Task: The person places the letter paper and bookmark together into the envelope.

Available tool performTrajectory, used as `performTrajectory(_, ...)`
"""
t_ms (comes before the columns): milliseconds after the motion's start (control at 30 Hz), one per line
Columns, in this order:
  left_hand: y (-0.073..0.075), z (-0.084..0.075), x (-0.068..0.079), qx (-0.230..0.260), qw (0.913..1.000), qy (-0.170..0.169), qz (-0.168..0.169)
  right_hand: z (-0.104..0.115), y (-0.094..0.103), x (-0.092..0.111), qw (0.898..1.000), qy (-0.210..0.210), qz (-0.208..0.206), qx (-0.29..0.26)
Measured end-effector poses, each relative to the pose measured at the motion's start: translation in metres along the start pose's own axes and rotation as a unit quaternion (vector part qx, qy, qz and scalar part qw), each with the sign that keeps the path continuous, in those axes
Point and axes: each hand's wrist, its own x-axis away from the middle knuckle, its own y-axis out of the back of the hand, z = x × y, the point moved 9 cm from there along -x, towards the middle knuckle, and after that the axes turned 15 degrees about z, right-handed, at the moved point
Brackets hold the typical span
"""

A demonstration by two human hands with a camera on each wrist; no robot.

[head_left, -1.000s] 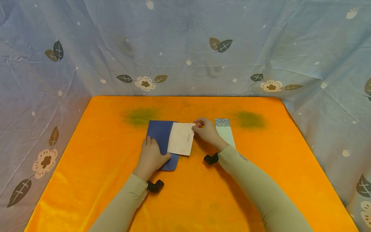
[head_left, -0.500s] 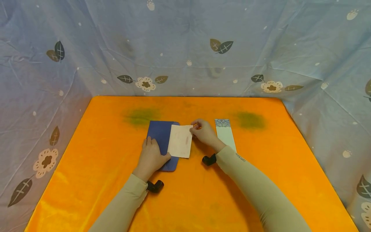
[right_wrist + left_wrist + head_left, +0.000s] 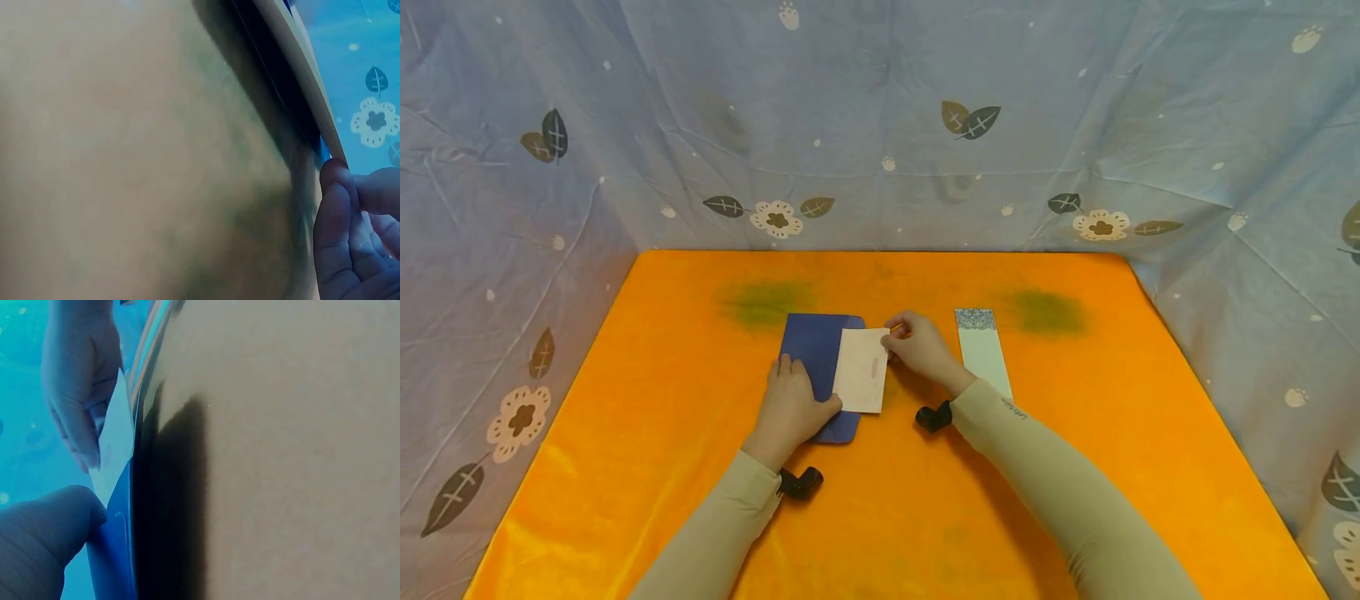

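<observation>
A dark blue envelope (image 3: 814, 337) lies crosswise in front of me, its round-cornered flap (image 3: 852, 427) to the right. My left hand (image 3: 790, 408) holds it at the near left, the thumb bent over the mouth edge. A pale card (image 3: 860, 371) reaches into the mouth and sticks out on the right over the flap. My right hand (image 3: 921, 346) pinches the card's far right corner between thumb and fingers. The left wrist view shows the envelope (image 3: 115, 550) edge-on with shadow below it. Part of the card is hidden inside.
To the right lies a long pale green card strip (image 3: 985, 358) with a patterned end, close by the right forearm. An orange cloth (image 3: 1075, 467) covers the table. Grey-blue flowered curtains (image 3: 880, 125) stand behind and at both sides.
My right hand has moved left and slightly nearer, sliding the card further into the envelope, so less of it shows. My left hand has stayed in place.
</observation>
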Motion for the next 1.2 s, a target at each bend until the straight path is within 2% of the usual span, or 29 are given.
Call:
performTrajectory(267,0.000,0.001,0.001,-0.001,1.0000,-0.007,-0.002,0.009,-0.012,-0.006,1.000,-0.002,0.008,0.004)
performTrajectory(500,0.002,-0.001,0.003,0.004,0.9998,-0.019,-0.011,0.011,-0.020,-0.010,1.000,-0.011,-0.005,0.010)
performTrajectory(733,0.001,0.000,0.002,0.015,0.9997,-0.020,-0.004,0.013,-0.027,-0.012,1.000,-0.018,-0.019,0.009)
performTrajectory(900,0.002,-0.001,0.004,0.010,0.9997,-0.022,-0.007,0.015,-0.030,-0.015,1.000,-0.016,-0.016,0.008)
performTrajectory(1200,0.005,-0.002,0.005,0.017,0.9995,-0.023,-0.012,0.017,-0.028,-0.017,0.999,-0.025,-0.002,-0.026)
